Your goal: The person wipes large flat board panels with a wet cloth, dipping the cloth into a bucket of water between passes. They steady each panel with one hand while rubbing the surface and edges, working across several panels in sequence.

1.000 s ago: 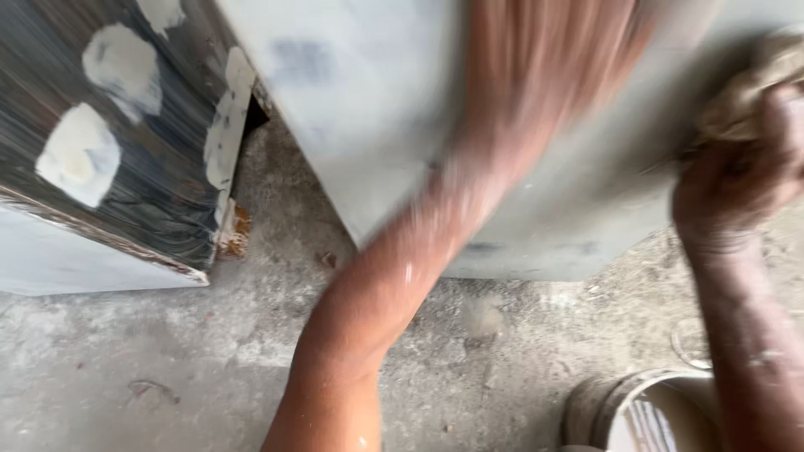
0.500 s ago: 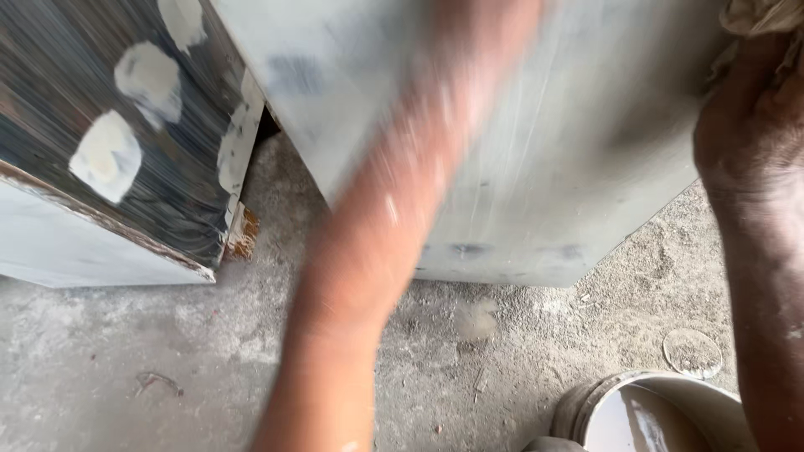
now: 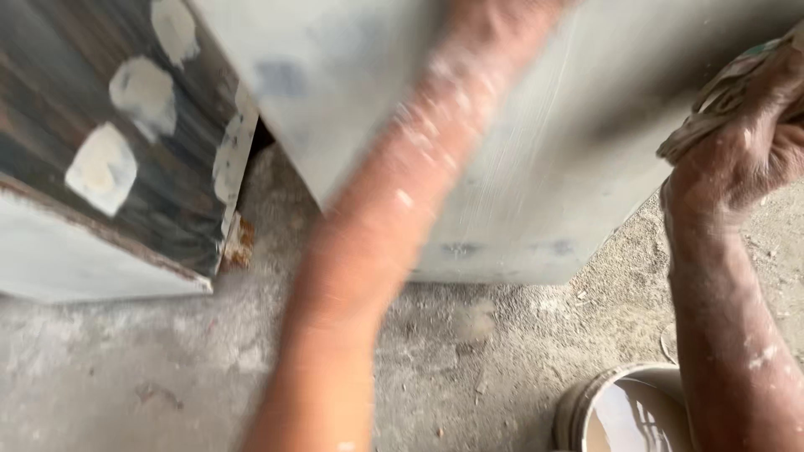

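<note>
Head view shows our right hand [image 3: 741, 155] clenched around a crumpled rag [image 3: 712, 109], pressed against the pale grey panel [image 3: 536, 167] at far right. Our left arm [image 3: 394, 218] reaches up blurred, its hand out of frame. A bucket [image 3: 624, 414] sits near right on the floor [image 3: 126, 377].

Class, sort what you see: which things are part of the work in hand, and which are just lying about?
In use:
pale grey panel
left hand, blurred
right hand
folded cloth

Lying about:
dark patched board
bucket
concrete floor
</note>
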